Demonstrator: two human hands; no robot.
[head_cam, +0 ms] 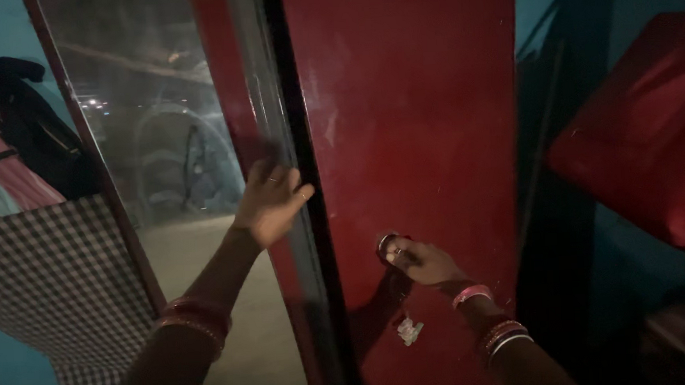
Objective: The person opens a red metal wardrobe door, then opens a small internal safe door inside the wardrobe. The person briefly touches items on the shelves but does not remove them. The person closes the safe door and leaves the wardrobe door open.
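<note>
dim, reddish | glare on mirror (pixel 159 124) | soft, grainy | edges dark

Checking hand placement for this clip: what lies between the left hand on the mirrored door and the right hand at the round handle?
In the head view, between the left hand and right hand run the dark door edge and bare red door panel.
</note>
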